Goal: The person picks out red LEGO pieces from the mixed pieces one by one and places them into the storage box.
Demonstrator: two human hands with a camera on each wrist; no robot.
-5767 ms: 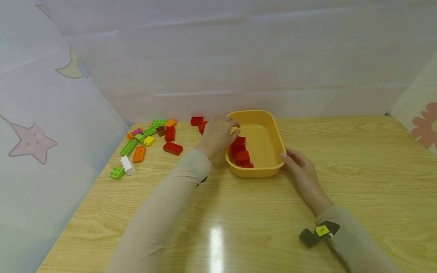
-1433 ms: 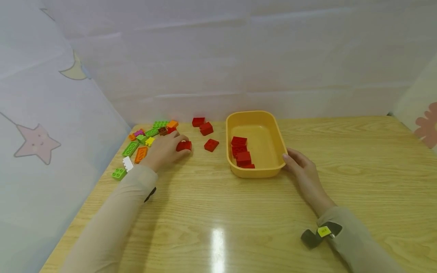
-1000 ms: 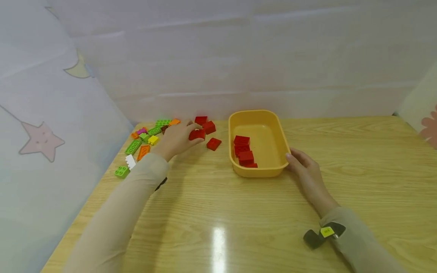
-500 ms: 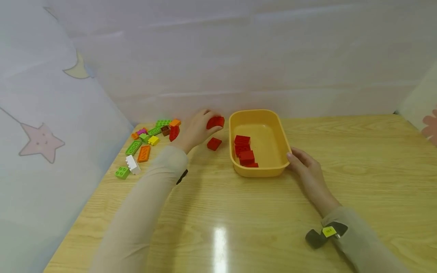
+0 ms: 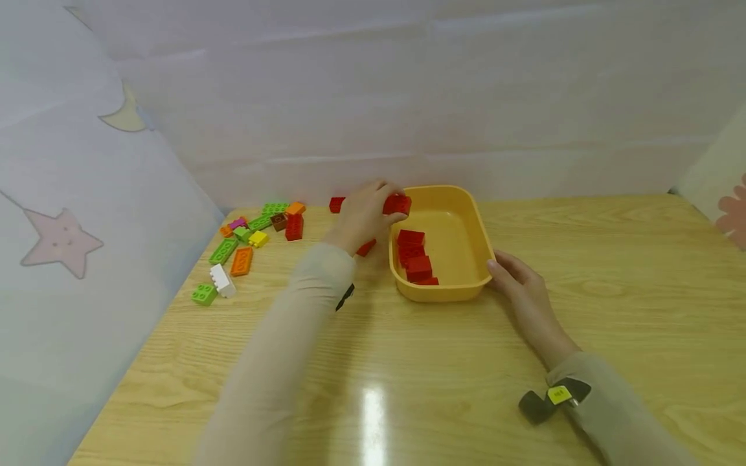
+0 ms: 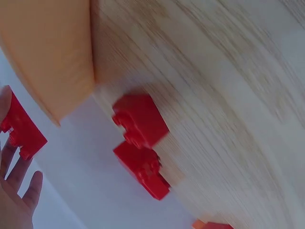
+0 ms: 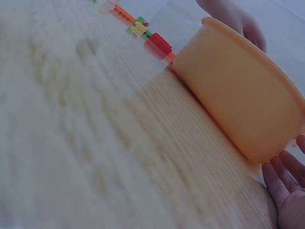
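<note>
At the yellow tray [image 5: 454,249], left hand [image 5: 364,215] pinches a studded red brick [image 5: 398,205] — right hand [image 5: 522,291], the rim [image 5: 483,233].

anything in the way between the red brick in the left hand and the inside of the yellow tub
Nothing visible but the rim: the left hand holds the red brick at the far left corner of the yellow tub, and the red bricks inside lie toward its near left.

Wood-grained table [image 5: 443,375]; yellow tub [image 5: 457,252]; loose coloured bricks [image 5: 258,239] left of tub
</note>
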